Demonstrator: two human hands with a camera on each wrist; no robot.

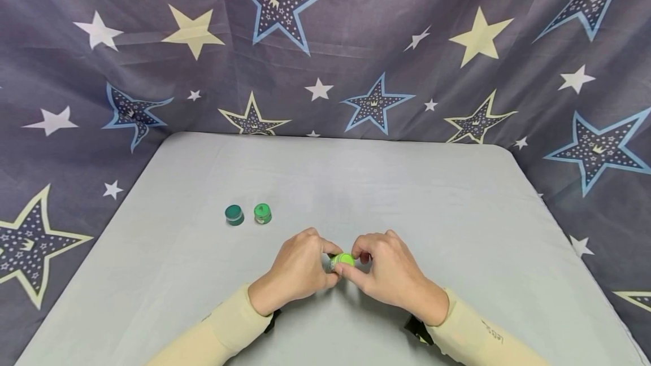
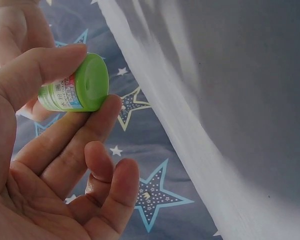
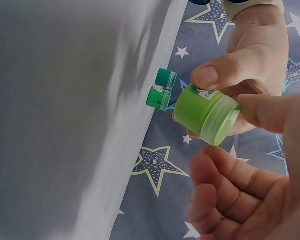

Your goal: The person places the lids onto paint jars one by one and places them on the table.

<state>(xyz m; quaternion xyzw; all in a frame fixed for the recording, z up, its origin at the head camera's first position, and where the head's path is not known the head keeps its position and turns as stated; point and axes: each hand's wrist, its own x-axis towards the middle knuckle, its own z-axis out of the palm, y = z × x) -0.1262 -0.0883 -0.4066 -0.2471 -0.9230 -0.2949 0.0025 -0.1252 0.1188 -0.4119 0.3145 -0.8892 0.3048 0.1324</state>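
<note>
A small light-green paint jar [image 1: 346, 259] is held between the two hands above the near middle of the table. My left hand [image 1: 300, 267] pinches its body between thumb and fingers. In the left wrist view, the jar [image 2: 92, 82] shows a printed label and a smooth green end. My right hand [image 1: 391, 270] grips the opposite end, its thumb and fingertips around the clear-rimmed lid [image 3: 222, 122]. Seen from the right wrist, the lid sits on the jar, which is tilted.
Farther left on the pale table [image 1: 407, 185] stand a dark-green jar [image 1: 234, 215] and a mid-green jar [image 1: 262, 213], side by side with a small gap. A star-patterned cloth [image 1: 325, 55] hangs behind and at the sides.
</note>
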